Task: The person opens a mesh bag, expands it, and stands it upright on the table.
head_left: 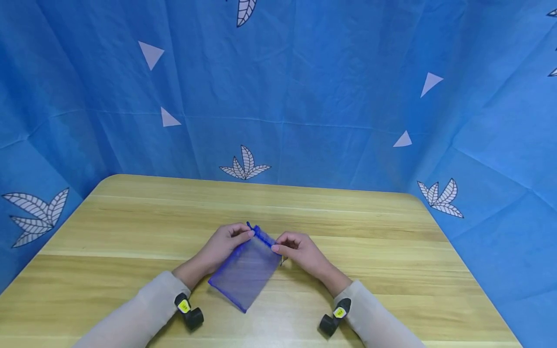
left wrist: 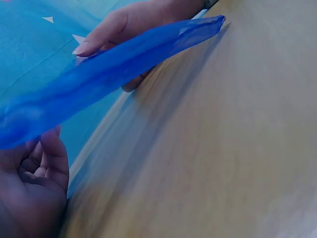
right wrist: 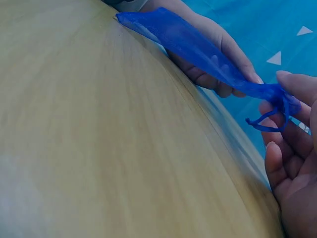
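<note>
A sheer blue mesh drawstring bag hangs between the two hands, its gathered top edge up and its lower corner toward the person. At the top left corner of the bag my left hand pinches the edge between thumb and fingers. My right hand pinches the other end of the gathered top. A blue drawstring loop dangles by the right hand in the right wrist view. Seen from the left wrist, the bag slants close over the wooden table, casting a shadow there.
The light wooden table has rounded far corners. Behind it and along the sides hangs a blue curtain printed with white leaves and triangles. Each sleeved wrist wears a small black camera.
</note>
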Available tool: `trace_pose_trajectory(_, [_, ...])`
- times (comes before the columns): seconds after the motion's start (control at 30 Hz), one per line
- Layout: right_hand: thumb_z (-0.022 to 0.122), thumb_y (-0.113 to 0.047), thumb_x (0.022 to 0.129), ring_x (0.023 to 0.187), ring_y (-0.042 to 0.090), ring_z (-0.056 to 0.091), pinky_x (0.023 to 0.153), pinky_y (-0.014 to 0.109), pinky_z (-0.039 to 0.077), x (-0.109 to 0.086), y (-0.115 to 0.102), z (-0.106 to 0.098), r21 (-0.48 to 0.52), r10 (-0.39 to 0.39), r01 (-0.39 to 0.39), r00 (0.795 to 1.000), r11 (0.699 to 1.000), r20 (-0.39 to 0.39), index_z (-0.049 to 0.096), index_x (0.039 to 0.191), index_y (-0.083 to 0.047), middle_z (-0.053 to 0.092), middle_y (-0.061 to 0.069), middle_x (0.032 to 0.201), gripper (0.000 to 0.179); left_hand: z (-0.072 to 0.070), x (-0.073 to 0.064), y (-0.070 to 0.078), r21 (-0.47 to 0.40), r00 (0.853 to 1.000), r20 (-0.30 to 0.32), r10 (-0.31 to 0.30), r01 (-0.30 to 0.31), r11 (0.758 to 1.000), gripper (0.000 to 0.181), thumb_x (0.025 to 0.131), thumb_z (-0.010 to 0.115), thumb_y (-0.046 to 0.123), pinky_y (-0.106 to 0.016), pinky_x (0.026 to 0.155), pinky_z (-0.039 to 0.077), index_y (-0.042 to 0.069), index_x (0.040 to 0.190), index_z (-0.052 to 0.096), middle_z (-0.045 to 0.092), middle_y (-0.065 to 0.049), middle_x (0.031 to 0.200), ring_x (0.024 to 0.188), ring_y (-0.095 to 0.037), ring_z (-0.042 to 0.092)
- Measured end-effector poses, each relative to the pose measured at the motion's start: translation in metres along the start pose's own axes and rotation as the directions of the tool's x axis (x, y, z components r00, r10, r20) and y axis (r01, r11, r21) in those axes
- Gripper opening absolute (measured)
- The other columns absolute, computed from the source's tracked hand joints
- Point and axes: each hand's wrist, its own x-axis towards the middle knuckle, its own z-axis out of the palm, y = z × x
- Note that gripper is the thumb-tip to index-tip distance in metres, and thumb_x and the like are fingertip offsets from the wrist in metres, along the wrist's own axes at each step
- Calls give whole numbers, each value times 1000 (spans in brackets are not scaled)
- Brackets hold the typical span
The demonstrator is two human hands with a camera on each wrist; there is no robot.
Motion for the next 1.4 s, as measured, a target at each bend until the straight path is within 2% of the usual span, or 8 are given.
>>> trace_pose_trajectory(0.17, [63,-4,94,74,19,54,68,26,46,0,1,-1,10,2,-2,1000,1000,25,65,90,6,61,12,81,10,-1,-1,4,-33,1000,-12,-19,18,999,27,96,64,32,-27,68,43,6,102,68,59,-2,91,80,-18,49])
trace_pose_trajectory(0.23, [62,-3,95,75,26,53,69,27,45,2,9,-2,-2,11,-11,1000,1000,30,64,90,8,59,21,81,12,-1,-2,4,-40,1000,-9,-20,20,999,27,96,64,32,-26,66,43,6,102,68,59,-2,91,78,-18,49])
trace_pose_trajectory(0.33, [60,-5,96,76,27,52,69,26,43,5,21,-5,-14,23,-23,999,1000,35,63,90,6,58,25,82,13,-2,-2,5,-31,1000,-3,-19,19,999,28,96,63,33,-26,65,43,6,102,68,59,-3,91,77,-18,49])
trace_pose_trajectory(0.47, [61,-11,97,73,16,49,68,25,41,7,31,-8,-17,21,-20,999,1000,47,63,86,0,57,18,79,15,-2,-1,3,-18,1000,2,-9,9,1000,28,97,62,34,-28,67,42,7,101,68,59,-3,91,79,-19,49])
trace_pose_trajectory(0.73, [60,-14,98,71,13,45,66,24,39,6,34,-12,-30,-7,10,996,1000,94,58,78,-3,52,3,74,22,0,-1,6,-12,1000,-4,-19,19,1000,22,99,60,28,-30,70,42,7,100,67,58,-2,90,80,-18,49])
trace_pose_trajectory(1.03, [58,-7,98,73,18,53,70,29,47,4,35,-13,46,-9,6,997,999,71,57,82,3,54,7,75,19,-1,-2,1,-49,1000,25,-18,19,999,23,97,63,25,-24,62,43,3,105,64,55,-2,89,75,-15,48])
trace_pose_trajectory(1.27, [61,-12,97,72,17,55,70,29,47,5,35,-15,37,-8,5,997,999,83,58,84,1,56,5,75,19,-2,0,1,-111,1000,-15,-22,21,994,29,96,64,21,-27,66,49,1,116,59,56,-11,108,78,-18,54])
trace_pose_trajectory(1.4, [62,-11,96,72,17,56,67,28,48,5,35,-15,27,-13,10,995,1000,101,61,87,-1,58,6,77,14,-2,-1,2,-103,1000,-2,-6,6,995,40,94,67,25,-28,67,50,3,125,55,53,-13,116,79,-20,55])
